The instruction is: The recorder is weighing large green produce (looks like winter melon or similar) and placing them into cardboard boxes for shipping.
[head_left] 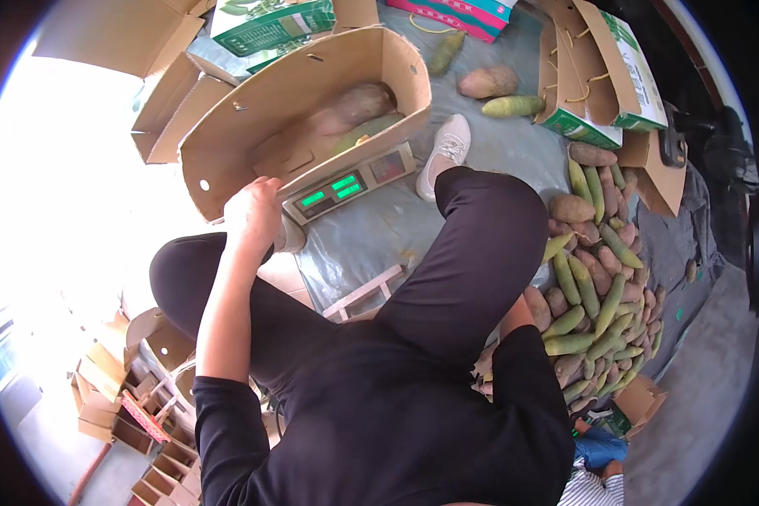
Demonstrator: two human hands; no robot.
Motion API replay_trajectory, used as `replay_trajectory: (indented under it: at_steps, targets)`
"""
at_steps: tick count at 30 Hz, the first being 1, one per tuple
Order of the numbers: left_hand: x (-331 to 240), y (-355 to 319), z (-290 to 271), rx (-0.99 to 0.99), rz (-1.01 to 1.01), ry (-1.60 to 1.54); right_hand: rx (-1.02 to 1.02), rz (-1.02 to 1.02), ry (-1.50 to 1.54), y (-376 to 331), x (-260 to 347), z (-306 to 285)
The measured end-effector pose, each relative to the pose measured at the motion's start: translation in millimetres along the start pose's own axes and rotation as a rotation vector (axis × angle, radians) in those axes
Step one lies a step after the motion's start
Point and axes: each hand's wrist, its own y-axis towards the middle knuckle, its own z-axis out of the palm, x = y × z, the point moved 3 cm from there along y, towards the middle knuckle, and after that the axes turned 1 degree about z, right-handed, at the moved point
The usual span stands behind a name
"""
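Note:
A long cardboard box (219, 181) rests on a digital scale (346, 187) with a green lit display. Inside it lie a large brownish root (363, 105) and a green radish (367, 133). My left hand (255, 211) is closed at the near rim of the box, its fingers curled at the edge. My right forearm (517, 315) reaches down beside my right knee, close to a pile of green radishes (586, 282) and brownish roots (572, 208). The right hand's fingers are hidden, so I cannot tell what it touches.
Open cartons (603, 63) with rope handles stand at the far right. Loose roots (487, 82) and a green radish (514, 105) lie on the plastic sheet (472, 135). A pink box (460, 15) stands at the back. Behind at left are more cartons (101, 379); a person's striped sleeve (594, 487) shows lower right.

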Motion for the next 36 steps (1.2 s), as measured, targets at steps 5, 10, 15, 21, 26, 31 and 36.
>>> replay_trajectory:
  at_steps: [5, 10, 15, 21, 26, 31, 36]
  targets:
    - [-0.6, -0.4, 3.3, 0.028, 0.055, 0.048, -0.048, 0.057, 0.290, 5.6, -4.8, -24.2]
    - [6.7, -8.5, 7.6, 0.035, 0.048, 0.096, -0.114, 0.011, 0.398, 9.0, 60.3, -63.2]
    - [-0.1, -4.7, 6.0, 0.027, 0.076, 0.057, -0.164, -0.273, 0.300, -20.0, 220.0, -156.3]
    - [3.0, -6.8, 4.1, 0.031, 0.062, 0.056, 0.001, -0.688, 0.110, -55.3, 407.5, -167.7]
    - [-1.1, -6.2, -0.2, 0.002, 0.092, 0.020, 0.015, -1.024, -0.339, -46.6, 501.0, -83.8]
    - [-0.5, -3.1, 3.0, 0.016, 0.099, 0.082, 0.188, -0.930, -0.791, -41.8, 538.9, 32.5]
    - [3.5, 2.0, 16.1, 0.043, 0.066, 0.079, 0.236, -0.986, -0.979, -19.0, 529.6, 144.5]
